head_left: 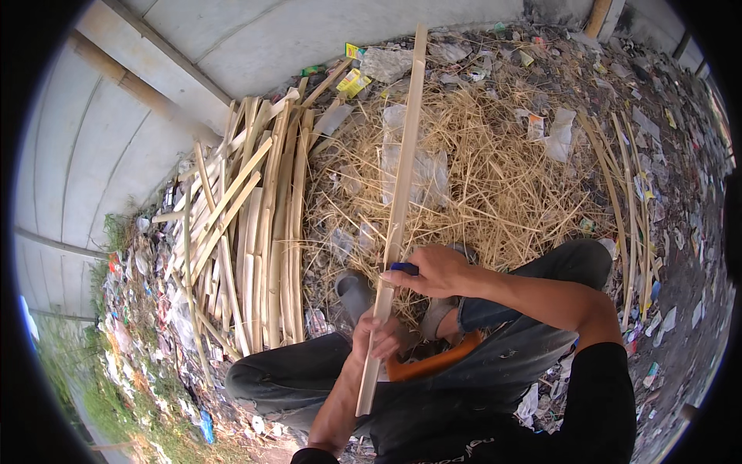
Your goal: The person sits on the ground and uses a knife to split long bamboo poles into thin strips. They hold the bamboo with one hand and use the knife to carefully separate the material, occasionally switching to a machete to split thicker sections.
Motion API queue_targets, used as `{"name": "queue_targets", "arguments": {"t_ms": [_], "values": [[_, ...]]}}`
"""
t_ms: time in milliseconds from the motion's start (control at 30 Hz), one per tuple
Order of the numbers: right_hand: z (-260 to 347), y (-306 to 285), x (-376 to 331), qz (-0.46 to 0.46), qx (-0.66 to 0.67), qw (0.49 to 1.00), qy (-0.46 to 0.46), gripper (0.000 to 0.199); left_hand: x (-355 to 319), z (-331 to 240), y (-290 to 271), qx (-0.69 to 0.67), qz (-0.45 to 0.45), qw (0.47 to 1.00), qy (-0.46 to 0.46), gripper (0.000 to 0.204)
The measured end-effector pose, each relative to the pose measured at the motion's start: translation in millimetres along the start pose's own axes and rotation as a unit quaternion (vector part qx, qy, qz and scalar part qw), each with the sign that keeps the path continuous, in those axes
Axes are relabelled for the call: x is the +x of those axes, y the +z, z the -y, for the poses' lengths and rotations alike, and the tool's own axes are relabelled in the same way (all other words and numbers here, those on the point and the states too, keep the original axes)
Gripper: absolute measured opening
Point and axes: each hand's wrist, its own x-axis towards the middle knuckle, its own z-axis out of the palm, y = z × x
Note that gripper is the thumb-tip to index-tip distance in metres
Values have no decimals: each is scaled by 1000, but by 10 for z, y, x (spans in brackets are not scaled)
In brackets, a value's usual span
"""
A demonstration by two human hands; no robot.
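Note:
A long split bamboo strip point(406, 139) slants from my lap out over the ground ahead. My left hand point(376, 338) is wrapped round its lower part, above the near end. Farther up the strip, my right hand point(439, 271) grips a blue-handled knife point(404, 268) laid across the bamboo. Its blade is mostly hidden by the hand and the strip. Thin curls of bamboo stand up from the strip just beyond the knife. Under my forearms, an orange curved object point(437, 362) lies between my legs; its kind cannot be made out.
Split bamboo strips point(270, 232) are piled at the left. Straw-like shavings point(495, 170) cover the ground ahead, with plastic scraps point(560, 135) among them. A few thin strips point(630, 209) lie at the right. A pale panel wall point(263, 46) stands behind; litter surrounds my crossed legs.

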Motion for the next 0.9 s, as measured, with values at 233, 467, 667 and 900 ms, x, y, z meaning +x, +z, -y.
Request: {"name": "queue_targets", "arguments": {"t_ms": [233,467,667,900], "values": [[-38,163,-30,-10,93,996,-1,85,23,-7,77,143,-85,986,-8,59],[-120,24,54,150,221,962,-57,72,-9,-70,-23,-9,-1,1000,12,61],[-219,-512,144,-171,-21,985,-13,61,-16,-61,-40,-140,66,988,-7,67],[-251,-640,267,-209,-172,962,-16,68,14,40,-80,-132,57,989,-47,64]]}}
